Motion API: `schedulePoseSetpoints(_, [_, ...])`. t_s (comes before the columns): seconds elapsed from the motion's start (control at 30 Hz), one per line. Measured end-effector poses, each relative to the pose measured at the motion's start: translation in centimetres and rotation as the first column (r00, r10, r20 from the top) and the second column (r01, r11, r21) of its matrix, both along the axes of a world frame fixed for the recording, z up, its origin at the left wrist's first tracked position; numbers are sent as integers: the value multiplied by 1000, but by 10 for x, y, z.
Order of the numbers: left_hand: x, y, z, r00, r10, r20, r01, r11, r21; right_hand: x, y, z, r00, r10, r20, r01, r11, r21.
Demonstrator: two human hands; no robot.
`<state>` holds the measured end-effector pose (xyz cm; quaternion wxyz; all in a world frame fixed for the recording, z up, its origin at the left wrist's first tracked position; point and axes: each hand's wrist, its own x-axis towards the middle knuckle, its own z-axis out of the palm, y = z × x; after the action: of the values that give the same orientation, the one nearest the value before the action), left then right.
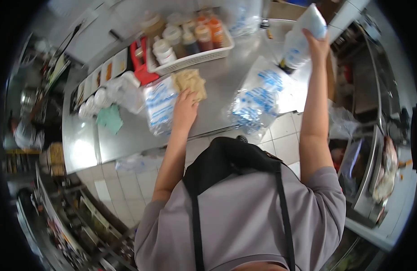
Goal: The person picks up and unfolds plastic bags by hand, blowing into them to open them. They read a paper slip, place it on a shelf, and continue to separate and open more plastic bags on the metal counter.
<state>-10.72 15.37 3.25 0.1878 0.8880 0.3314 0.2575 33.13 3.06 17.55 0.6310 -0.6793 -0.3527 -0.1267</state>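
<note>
My left hand (185, 108) is on the steel counter, its fingers closed on the lower edge of a crumpled tan cloth (191, 83). Next to it lies a flat stack of clear plastic bags with blue print (160, 101). Out to the right, my right hand (317, 45) grips a whitish plastic bag with faint blue print (298, 49), raised at the far right end of the counter. What is inside that bag, I cannot make out. Between my hands, more blue-printed plastic bags (258, 97) lie at the counter's front edge.
A white basket (190, 61) of sauce bottles stands at the back of the steel counter (217, 97). Left of it are a red-handled tool (141, 63), a row of food containers (104, 72), white tubs (101, 97) and a green cloth (110, 119). Shelving flanks both sides.
</note>
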Motion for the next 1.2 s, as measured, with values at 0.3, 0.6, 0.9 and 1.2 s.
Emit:
schedulePoseSetpoints(0.3, [-49, -27, 14, 979, 158, 129, -170, 982, 88, -109, 69, -16, 767, 606, 210, -446, 739, -506])
schedulePoseSetpoints(0.6, [-2, -72, 33, 933, -353, 75, 359, 928, -98, -170, 76, 32, 637, 746, 192, -733, 664, -150])
schedulePoseSetpoints(0.9, [127, -92, -19, 744, -608, -278, 644, 763, 54, -205, 109, 30, 546, 837, -22, -837, 546, 9])
schedulePoseSetpoints(1.2, [202, -74, -19, 780, -597, -188, 621, 776, 112, -178, 111, 49, 582, 812, 32, -782, 570, -253])
